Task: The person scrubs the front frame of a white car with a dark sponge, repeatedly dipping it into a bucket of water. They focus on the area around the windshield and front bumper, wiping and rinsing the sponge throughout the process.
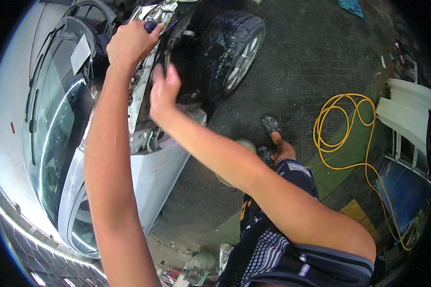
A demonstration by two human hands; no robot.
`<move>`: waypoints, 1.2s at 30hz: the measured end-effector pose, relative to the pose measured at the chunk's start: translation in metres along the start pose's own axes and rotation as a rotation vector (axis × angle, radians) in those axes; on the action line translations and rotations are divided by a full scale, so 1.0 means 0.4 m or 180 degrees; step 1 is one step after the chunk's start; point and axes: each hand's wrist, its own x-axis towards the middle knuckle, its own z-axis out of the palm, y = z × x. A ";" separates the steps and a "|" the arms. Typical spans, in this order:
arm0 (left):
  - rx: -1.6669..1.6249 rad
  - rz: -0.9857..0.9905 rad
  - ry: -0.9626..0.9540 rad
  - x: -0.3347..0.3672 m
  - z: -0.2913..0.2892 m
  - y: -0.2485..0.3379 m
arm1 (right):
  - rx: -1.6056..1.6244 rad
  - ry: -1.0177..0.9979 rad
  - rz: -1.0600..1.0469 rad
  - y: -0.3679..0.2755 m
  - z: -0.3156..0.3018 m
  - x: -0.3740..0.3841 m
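My left hand point(131, 45) is closed at the top of the exposed metal edge of a white car point(163, 177). Its fingers curl round a dark rounded piece point(151, 26), perhaps a tool's end; the rest is hidden. Lower and to the right, my right hand point(164, 93) is smeared by motion, its fingers round a thin dark bar point(167, 60) that looks like a tool handle. Both hands are over the bared front corner of the car, between the bodywork and the front wheel point(237, 52). Bare metal brackets point(151, 138) show below my right hand.
The windshield point(57, 115) lies to the left, with a white paper point(80, 53) near it. On the dark textured floor at right is a coiled yellow hose point(321, 138). White body panels point(407, 115) and a blue panel point(400, 191) stand farther right. A pale bucket point(227, 179) is partly behind my right arm.
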 end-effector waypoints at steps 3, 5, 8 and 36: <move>0.0147 -0.0061 0.0094 -0.033 0.001 -0.034 | -0.0005 -0.0228 -0.0531 -0.107 0.079 0.108; 0.0208 -0.0069 0.0259 -0.075 -0.006 -0.045 | -0.0069 0.0148 -0.0401 -0.064 0.074 0.118; 0.0054 -0.0328 0.0315 -0.174 0.014 -0.106 | -0.0643 0.0166 -0.0018 0.001 0.003 -0.111; -0.5394 -0.3485 -0.3643 -1.533 2.087 0.655 | -0.1751 0.0318 0.1652 -0.289 -1.227 0.192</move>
